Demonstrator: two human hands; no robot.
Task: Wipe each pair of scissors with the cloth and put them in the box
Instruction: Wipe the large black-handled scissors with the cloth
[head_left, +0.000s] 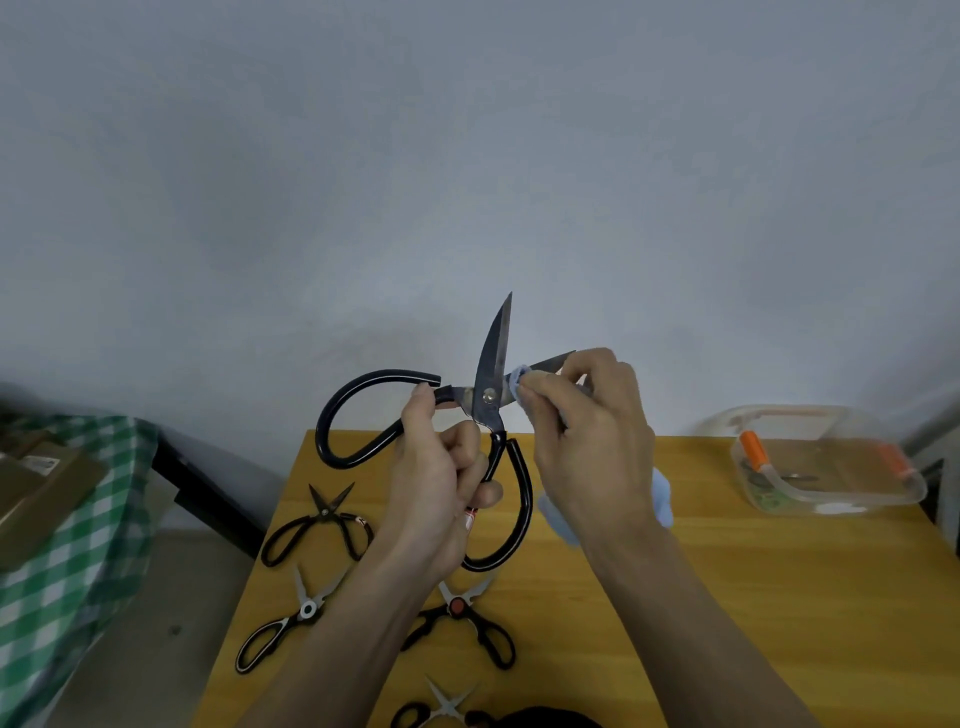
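The big scissors (488, 400) are held up above the tabletop's (727, 597) far edge, blades spread wide, one tip at twelve o'clock, the other at about two o'clock; the left hand (441, 478) grips the handle shanks just below the pivot, fingers curled round them, the large black loops hanging out at nine and six o'clock; the right hand (587, 431) pinches the blue cloth (519, 375) round the two o'clock blade close to the pivot, the rest of the cloth trailing below the wrist.

To do this stroke well, it seems wise to draw the cloth from pivot to tip, away from the body, with the pinching fingers on the flat faces and off the cutting edge; the left hand should probably hold the spread steady, since a closing blade would nip the cloth or a fingertip; the upright blade, bare now, likely wants the same pass, and the pivot a dab.

Four more pairs lie at six to eight o'clock: a small black pair (319, 525), a silver pair (291, 623), a red-pivot pair (462, 618), and one (441, 709) half cut off at the frame's bottom; the clear box (826, 462) sits well apart at three o'clock, with some items already inside; a green checked fabric (67, 545) lies at nine o'clock, off the tabletop.
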